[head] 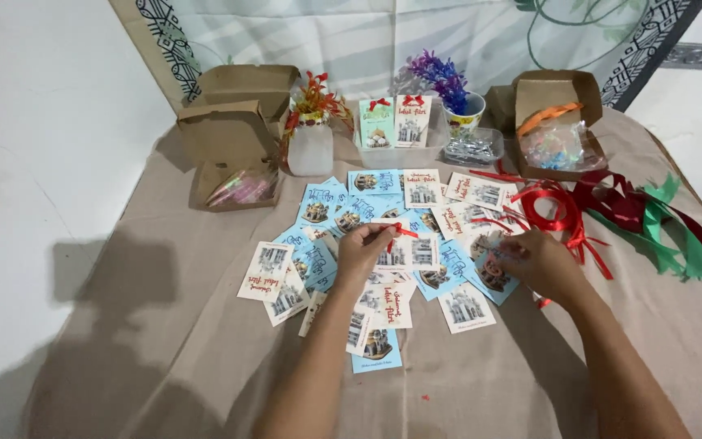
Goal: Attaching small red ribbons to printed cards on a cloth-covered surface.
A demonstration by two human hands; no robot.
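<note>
Several small printed cards (383,203), white and light blue with building pictures, lie scattered on a beige tablecloth (164,325). My left hand (363,248) pinches a short piece of red ribbon (402,231) against a white card (406,252) in the middle of the pile. My right hand (542,262) rests on the cards to the right, fingers curled over a blue card (493,272); whether it grips anything I cannot tell. A tangle of red ribbon (558,207) lies just beyond it.
Two open cardboard boxes stand at the back: one left (229,134), one right (558,97) holding plastic bags. Between them are a white vase with red flowers (310,138), a clear tray of finished cards (396,122), a cup of purple flowers (457,97), green and dark red ribbons (664,223).
</note>
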